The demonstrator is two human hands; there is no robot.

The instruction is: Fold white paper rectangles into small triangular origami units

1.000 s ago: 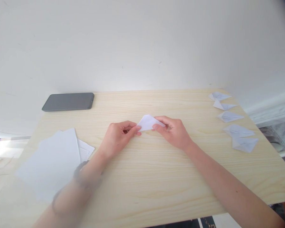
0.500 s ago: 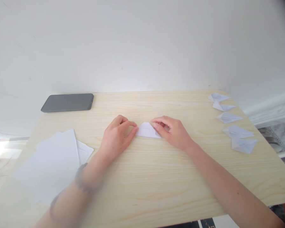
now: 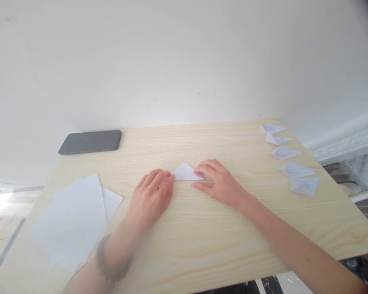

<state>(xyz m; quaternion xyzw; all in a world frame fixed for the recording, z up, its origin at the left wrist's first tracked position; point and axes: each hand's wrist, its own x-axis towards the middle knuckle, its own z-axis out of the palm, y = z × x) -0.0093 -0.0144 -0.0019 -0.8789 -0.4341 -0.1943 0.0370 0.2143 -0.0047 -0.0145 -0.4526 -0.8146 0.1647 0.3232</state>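
Note:
A small folded piece of white paper (image 3: 185,172), with a rounded peak and a straight near edge, lies flat at the middle of the table. My left hand (image 3: 153,192) has its fingers drawn together and pinches the paper's left corner; the thumb tip is partly hidden. At the right end, my right hand (image 3: 217,179) rests its fingertips on the paper's sloping side. The right thumb is spread away, lying on the wood just below the near edge.
On the left lies a stack of white paper sheets (image 3: 70,220). A dark grey phone (image 3: 90,142) is at the back left against the wall. Several folded white paper shapes (image 3: 285,152) form a column along the right side of the wooden table (image 3: 202,237).
My right thumb has moved off the paper and down toward me, apart from the fingers. The left fingers have closed together over the left corner. The paper's near edge now looks straighter; the view has shifted slightly.

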